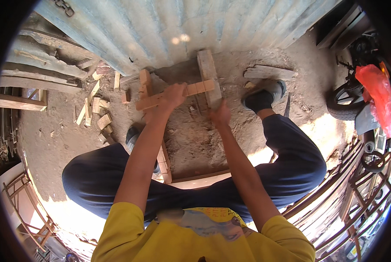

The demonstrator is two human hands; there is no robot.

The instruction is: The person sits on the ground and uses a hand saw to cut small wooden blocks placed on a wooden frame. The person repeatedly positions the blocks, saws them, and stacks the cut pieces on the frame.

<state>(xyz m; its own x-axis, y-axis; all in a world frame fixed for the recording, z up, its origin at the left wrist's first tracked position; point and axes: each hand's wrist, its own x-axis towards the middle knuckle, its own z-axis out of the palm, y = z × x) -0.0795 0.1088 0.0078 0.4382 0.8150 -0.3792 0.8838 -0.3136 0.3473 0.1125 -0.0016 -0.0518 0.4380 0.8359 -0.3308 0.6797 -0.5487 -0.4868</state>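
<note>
Squatting on the dirt floor (191, 139), the person grips a long wooden strip (178, 94) in the left hand (173, 96), fingers closed firmly around its middle. The strip lies crosswise over an upright wooden block (208, 74) near the metal wall (182, 26). The right hand (220, 115) rests beside the block's lower end; I cannot tell if it holds anything. I think the strip could slip off the block, because only one hand holds it, and fingers so near could be pinched.

No packages, labels, signs or screens anywhere in view.
</note>
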